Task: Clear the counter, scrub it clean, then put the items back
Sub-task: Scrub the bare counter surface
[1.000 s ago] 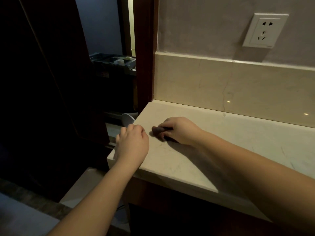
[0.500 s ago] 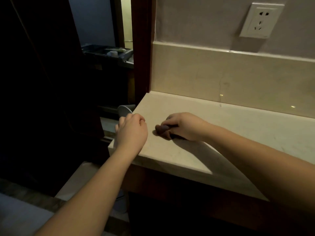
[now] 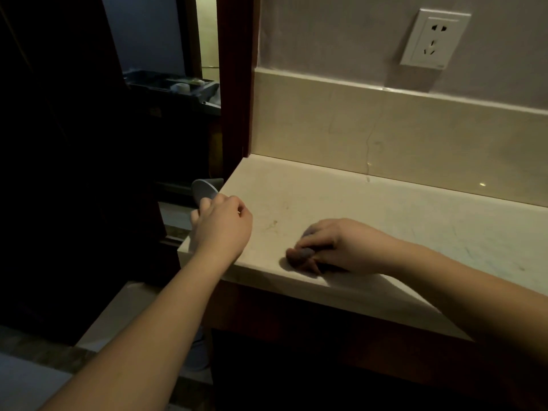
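Note:
The pale marble counter (image 3: 341, 203) has faint brownish marks near its left end. On it, near the front edge, my right hand (image 3: 338, 247) presses down a small dark scrubbing pad (image 3: 298, 254), held under curled fingers. My left hand (image 3: 222, 229) sits at the counter's left edge. Its fingers curl against a grey round object (image 3: 204, 187) that sticks out beyond the edge, and the back of the hand hides the grip itself.
A marble backsplash (image 3: 385, 129) and a wall with a white socket (image 3: 433, 38) stand behind the counter. A dark wooden post (image 3: 235, 75) borders its left end. Past it, a dark cart holding small items (image 3: 181, 86) stands in a dim room.
My right hand has slid the pad to the right and closer to the front edge. My left hand has stayed at the left edge by the grey object.

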{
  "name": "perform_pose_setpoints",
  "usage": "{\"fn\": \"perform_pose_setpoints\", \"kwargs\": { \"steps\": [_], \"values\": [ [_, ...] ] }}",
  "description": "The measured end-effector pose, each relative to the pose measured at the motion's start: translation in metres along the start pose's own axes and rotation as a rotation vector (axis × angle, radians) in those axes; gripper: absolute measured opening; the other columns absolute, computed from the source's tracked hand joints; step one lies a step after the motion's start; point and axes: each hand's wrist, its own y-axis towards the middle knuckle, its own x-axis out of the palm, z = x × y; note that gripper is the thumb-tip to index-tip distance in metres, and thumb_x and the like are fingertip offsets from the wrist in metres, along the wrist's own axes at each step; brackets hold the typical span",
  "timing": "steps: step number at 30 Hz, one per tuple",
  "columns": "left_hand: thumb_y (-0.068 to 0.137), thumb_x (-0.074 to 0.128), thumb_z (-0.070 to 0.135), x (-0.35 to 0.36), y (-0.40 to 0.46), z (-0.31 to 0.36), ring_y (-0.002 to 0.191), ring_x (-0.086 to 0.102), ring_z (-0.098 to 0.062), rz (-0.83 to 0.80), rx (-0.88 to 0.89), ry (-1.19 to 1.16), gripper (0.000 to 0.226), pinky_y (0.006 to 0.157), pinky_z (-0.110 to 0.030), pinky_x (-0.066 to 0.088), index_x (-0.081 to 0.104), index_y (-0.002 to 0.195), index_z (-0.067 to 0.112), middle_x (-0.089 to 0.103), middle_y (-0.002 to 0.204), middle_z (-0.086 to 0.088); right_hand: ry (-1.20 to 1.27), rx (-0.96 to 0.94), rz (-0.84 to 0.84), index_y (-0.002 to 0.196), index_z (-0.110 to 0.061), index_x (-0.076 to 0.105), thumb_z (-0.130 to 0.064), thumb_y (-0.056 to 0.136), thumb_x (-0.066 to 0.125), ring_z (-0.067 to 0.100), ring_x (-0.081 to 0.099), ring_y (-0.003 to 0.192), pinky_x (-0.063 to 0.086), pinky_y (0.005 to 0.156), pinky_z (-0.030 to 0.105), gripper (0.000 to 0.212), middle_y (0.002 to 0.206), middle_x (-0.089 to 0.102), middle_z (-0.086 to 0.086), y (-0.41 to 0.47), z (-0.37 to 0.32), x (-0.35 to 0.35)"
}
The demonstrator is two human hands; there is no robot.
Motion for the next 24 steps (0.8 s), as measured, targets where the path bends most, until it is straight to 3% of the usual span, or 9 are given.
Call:
{"fn": "perform_pose_setpoints", "kwargs": {
  "steps": [5, 10, 13, 18, 21, 24],
  "values": [
    [0.098, 0.038, 0.032, -0.003, -0.002, 0.001, 0.116, 0.04, -0.024, -0.01, 0.021, 0.004, 0.028, 0.099, -0.04, 0.031, 0.061, 0.111, 0.025, 0.054, 0.123, 0.001, 0.004, -0.009, 0.066, 0.117, -0.024, 0.068, -0.018, 0.089, 0.063, 0.012, 0.053, 0.102, 0.039, 0.083, 0.022, 0.029, 0.114, 0.065, -0.004, 0.007, -0.008, 0.015],
    [0.097, 0.041, 0.034, 0.0, 0.0, 0.001, 0.116, 0.04, -0.023, -0.016, -0.003, -0.003, 0.024, 0.096, -0.04, 0.034, 0.061, 0.109, 0.026, 0.054, 0.122, 0.002, 0.044, -0.02, 0.013, 0.11, -0.033, 0.066, -0.026, 0.086, 0.062, 0.001, 0.054, 0.094, 0.041, 0.078, 0.015, 0.025, 0.106, 0.064, -0.011, -0.057, 0.011, 0.007],
    [0.097, 0.042, 0.034, 0.0, -0.001, 0.002, 0.114, 0.041, -0.023, -0.012, 0.001, 0.009, 0.022, 0.096, -0.039, 0.034, 0.06, 0.107, 0.027, 0.054, 0.121, 0.003, 0.034, 0.008, -0.049, 0.113, -0.033, 0.068, -0.026, 0.086, 0.063, 0.003, 0.056, 0.097, 0.043, 0.08, 0.015, 0.028, 0.11, 0.064, -0.01, -0.07, 0.024, -0.005],
    [0.097, 0.043, 0.034, -0.003, -0.004, 0.005, 0.115, 0.042, -0.024, -0.005, 0.015, 0.043, 0.025, 0.096, -0.039, 0.033, 0.062, 0.112, 0.025, 0.055, 0.122, 0.001, -0.028, 0.083, 0.018, 0.118, -0.025, 0.068, -0.021, 0.09, 0.062, 0.015, 0.055, 0.104, 0.044, 0.088, 0.028, 0.028, 0.116, 0.063, -0.004, -0.033, 0.041, -0.014],
    [0.098, 0.044, 0.03, -0.007, -0.006, 0.01, 0.115, 0.042, -0.024, 0.003, 0.04, 0.068, 0.024, 0.097, -0.04, 0.032, 0.062, 0.111, 0.023, 0.056, 0.122, 0.001, -0.044, 0.114, 0.088, 0.12, -0.027, 0.066, -0.027, 0.092, 0.059, 0.013, 0.053, 0.104, 0.043, 0.088, 0.028, 0.028, 0.115, 0.062, -0.005, -0.026, 0.043, -0.012],
    [0.097, 0.045, 0.029, -0.005, -0.007, 0.021, 0.108, 0.048, -0.02, -0.023, 0.078, 0.025, 0.02, 0.095, -0.039, 0.036, 0.063, 0.106, 0.023, 0.059, 0.115, 0.003, -0.011, 0.03, 0.066, 0.116, -0.029, 0.067, -0.028, 0.09, 0.062, 0.009, 0.053, 0.098, 0.044, 0.083, 0.026, 0.027, 0.11, 0.063, -0.006, -0.044, 0.035, -0.007]
  ]
}}
